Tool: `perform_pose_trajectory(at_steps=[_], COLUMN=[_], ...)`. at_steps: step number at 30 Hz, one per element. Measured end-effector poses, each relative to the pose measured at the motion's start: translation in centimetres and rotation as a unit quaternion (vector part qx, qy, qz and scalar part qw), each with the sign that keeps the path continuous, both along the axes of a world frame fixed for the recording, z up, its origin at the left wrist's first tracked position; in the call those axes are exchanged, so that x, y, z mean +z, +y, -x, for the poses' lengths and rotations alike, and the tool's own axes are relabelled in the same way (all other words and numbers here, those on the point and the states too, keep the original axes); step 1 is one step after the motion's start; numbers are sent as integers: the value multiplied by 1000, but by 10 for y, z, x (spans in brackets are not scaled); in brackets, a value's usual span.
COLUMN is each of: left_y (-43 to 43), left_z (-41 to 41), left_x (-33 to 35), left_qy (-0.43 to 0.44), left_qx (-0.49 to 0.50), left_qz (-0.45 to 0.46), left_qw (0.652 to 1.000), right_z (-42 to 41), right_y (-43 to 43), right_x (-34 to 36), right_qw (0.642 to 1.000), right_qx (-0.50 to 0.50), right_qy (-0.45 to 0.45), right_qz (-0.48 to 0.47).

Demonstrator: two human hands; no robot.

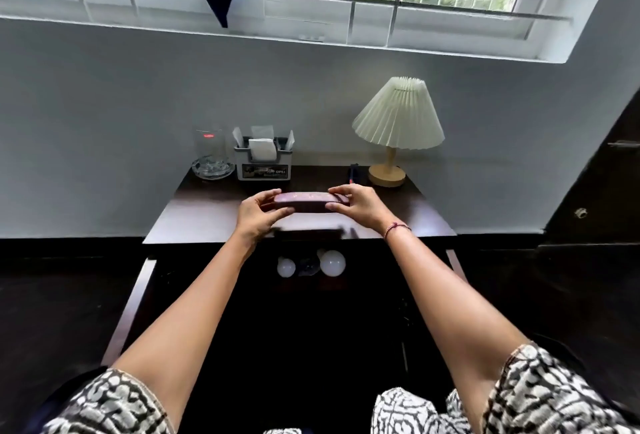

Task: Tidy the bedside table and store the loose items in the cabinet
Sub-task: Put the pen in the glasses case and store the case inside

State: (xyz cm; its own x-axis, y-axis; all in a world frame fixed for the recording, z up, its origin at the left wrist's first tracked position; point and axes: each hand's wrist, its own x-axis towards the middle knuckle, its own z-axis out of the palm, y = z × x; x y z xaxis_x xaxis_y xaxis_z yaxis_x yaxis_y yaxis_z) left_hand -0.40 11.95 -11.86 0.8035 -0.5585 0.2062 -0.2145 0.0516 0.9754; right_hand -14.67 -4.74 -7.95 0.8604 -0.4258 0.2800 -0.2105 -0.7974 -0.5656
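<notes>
Head view: left hand [258, 213] and right hand [358, 206] clamped the purple case [303, 200] by its ends.
Place: above the bedside table [194, 215], near its front edge.
Handling: likely light, rigid.

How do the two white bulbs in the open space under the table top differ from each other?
The right bulb looks larger than the left bulb. The right bulb sits a little higher in the picture, the left bulb a little lower. A dark object lies between them, so the left bulb and the right bulb do not touch. Both are white, round and lie below the table top.
</notes>
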Motion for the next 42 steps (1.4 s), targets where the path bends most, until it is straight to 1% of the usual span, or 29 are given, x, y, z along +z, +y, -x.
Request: perform_pose_trajectory(at_steps=[3,5,11,15,18,20,23,24,26,28,30,32,34,36,37,39,41,42], left_y=[-11,-15,-16,-14,-12,-10,-7,-6,-5,-5,-5,-5,-5,-5,-5,-7,-8,-8], left_z=[-6,-11,-24,-23,-22,-22,-22,-21,-21,-20,-20,-20,-20,-22,-23,-24,-26,-27], left_x=[-11,-15,-20,-21,-20,-19,-18,-17,-16,-16,-16,-17,-18,-19,-19,-20,-21,-21], left_qy=[12,13,2,8,19,22,14,6,0,-3,-7,-12,-19,-16,-9,12,27,32], left_qx=[-16,-21,-28,-39,-49,-60,-69,-71,-73,-75,-73,-67,-65,-63,-60,-55,-53,-56], left_qz=[1,-1,-17,-20,-20,-16,-6,-6,-4,-1,-1,-3,-3,3,9,22,28,29], left_qw=[1000,1000,999,999,998,998,997,997,997,997,997,998,998,998,998,998,998,998], right_z=[-15,-25,-37,-42,-42,-40,-36,-35,-35,-35,-37,-37,-35,-30,-26,-17,-10,-9], right_y=[3,4,6,5,6,8,10,10,9,11,10,7,-1,-13,-21,-35,-43,-44], right_x=[-16,-27,-55,-58,-57,-55,-57,-57,-58,-56,-53,-51,-46,-41,-40,-42,-47,-48], right_qw=[994,986,960,938,928,918,872,863,859,869,894,936,973,991,994,988,969,960], right_qx=[14,22,11,13,21,21,-4,-12,-12,-5,17,53,79,68,49,21,35,52], right_qy=[20,32,29,54,70,53,-26,-42,-54,-47,-26,2,-23,-67,-93,-127,-134,-126], right_qz=[108,161,278,343,364,392,489,503,509,492,447,348,217,91,33,-82,-203,-245])
